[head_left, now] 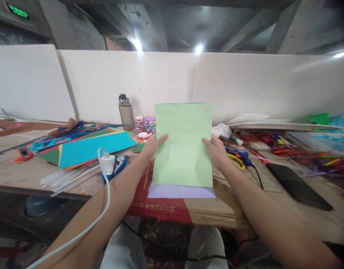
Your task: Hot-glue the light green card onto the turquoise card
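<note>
While both hands grip one green sheet [183, 144] | left hand [152, 147] | right hand [216, 149] | one purple sheet [181, 191] beneath

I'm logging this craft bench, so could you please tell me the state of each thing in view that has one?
Light green sheet: lifted, gripped at both side edges.
Left hand: closed on sheet.
Right hand: closed on sheet.
Purple sheet: lying flat.
Water bottle: upright, capped.
White charger: cable attached.

You're holding a pale green sheet of paper [183, 144] upright between your grips, flat face toward you, its lower edge hanging below them over a lilac sheet [181, 192].
</note>
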`<state>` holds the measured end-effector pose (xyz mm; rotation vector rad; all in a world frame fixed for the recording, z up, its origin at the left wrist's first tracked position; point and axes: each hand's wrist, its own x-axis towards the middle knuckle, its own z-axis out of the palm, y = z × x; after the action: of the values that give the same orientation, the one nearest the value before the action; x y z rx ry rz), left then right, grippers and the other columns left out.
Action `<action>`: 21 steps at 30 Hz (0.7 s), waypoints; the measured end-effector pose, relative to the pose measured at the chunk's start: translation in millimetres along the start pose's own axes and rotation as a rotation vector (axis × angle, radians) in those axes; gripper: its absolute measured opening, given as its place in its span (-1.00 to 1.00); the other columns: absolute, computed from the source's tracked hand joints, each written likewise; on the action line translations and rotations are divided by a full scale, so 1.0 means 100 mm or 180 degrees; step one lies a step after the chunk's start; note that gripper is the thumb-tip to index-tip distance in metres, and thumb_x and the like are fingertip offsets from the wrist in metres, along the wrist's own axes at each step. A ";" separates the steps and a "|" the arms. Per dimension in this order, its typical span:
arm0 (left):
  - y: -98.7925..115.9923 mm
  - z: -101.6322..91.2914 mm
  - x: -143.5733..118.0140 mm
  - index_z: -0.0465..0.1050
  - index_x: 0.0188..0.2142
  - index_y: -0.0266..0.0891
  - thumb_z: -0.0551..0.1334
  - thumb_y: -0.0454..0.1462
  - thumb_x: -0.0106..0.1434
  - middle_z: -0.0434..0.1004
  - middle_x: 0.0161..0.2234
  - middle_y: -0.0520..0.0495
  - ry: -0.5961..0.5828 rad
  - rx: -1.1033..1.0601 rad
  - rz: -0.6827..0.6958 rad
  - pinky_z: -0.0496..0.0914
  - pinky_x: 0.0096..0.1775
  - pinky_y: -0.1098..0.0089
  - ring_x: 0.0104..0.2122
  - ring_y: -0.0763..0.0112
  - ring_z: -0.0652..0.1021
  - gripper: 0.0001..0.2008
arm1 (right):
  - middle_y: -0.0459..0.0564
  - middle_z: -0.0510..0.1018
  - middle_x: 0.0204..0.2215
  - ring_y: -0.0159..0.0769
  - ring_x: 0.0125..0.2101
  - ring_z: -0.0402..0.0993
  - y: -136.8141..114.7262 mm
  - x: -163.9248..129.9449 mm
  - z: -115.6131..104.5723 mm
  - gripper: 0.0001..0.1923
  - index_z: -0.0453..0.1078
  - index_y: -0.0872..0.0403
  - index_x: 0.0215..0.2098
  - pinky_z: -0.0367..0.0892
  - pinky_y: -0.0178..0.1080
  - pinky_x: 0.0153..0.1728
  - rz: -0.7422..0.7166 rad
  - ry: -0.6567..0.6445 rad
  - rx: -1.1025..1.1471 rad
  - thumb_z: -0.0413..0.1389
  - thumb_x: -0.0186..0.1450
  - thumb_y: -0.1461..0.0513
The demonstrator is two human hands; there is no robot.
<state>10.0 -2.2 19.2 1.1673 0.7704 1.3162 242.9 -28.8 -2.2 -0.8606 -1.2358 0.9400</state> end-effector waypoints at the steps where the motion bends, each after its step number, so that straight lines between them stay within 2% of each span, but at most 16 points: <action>1: 0.00 0.00 -0.01 0.42 -0.13 -0.25 0.44 -0.17 -0.07 0.62 -0.28 -0.09 -0.0021 -0.0014 0.0020 0.49 -0.28 0.30 -0.34 0.26 0.60 -0.49 | -0.08 0.59 -0.19 -0.20 -0.27 0.52 -0.01 0.00 0.00 -0.55 0.38 -0.05 -0.03 0.40 -0.17 -0.27 -0.0039 -0.0004 0.0010 0.19 0.11 0.05; 6: 0.03 0.01 -0.03 0.41 -0.09 -0.24 0.42 -0.18 -0.01 0.60 -0.21 -0.10 -0.0088 -0.0037 0.0139 0.48 -0.20 0.32 -0.27 0.28 0.60 -0.51 | -0.08 0.58 -0.15 -0.21 -0.24 0.52 -0.05 -0.03 0.03 -0.54 0.35 -0.07 0.00 0.40 -0.19 -0.24 -0.0111 -0.0037 0.0194 0.17 0.13 0.07; 9: 0.01 0.00 -0.01 0.41 -0.10 -0.23 0.40 -0.19 0.01 0.61 -0.24 -0.08 -0.0077 -0.0002 0.0105 0.49 -0.23 0.30 -0.31 0.29 0.60 -0.55 | -0.09 0.58 -0.15 -0.22 -0.25 0.52 -0.04 -0.03 0.04 -0.56 0.34 -0.06 -0.02 0.40 -0.21 -0.25 -0.0087 -0.0039 0.0270 0.17 0.14 0.05; 15: -0.08 -0.06 0.06 0.44 -0.19 -0.27 0.41 -0.18 -0.01 0.61 -0.33 -0.10 -0.0064 0.0077 -0.0313 0.51 -0.36 0.28 -0.44 0.28 0.59 -0.60 | -0.09 0.61 -0.26 -0.21 -0.34 0.52 0.04 0.00 0.03 -0.61 0.39 -0.02 -0.15 0.40 -0.21 -0.34 0.0225 0.0030 -0.0061 0.18 0.08 0.04; 21: -0.10 -0.07 0.07 0.43 -0.13 -0.25 0.42 -0.18 -0.02 0.61 -0.29 -0.12 -0.0076 0.0109 -0.0246 0.51 -0.35 0.29 -0.42 0.29 0.59 -0.55 | -0.07 0.61 -0.27 -0.18 -0.30 0.53 0.02 0.00 0.06 -0.64 0.39 -0.02 -0.21 0.41 -0.17 -0.31 0.0574 0.0125 0.0238 0.19 0.05 0.05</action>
<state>7.2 7.1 9.4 1.1673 0.8156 1.2275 237.2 -27.5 -3.2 -0.9380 -1.0957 1.1017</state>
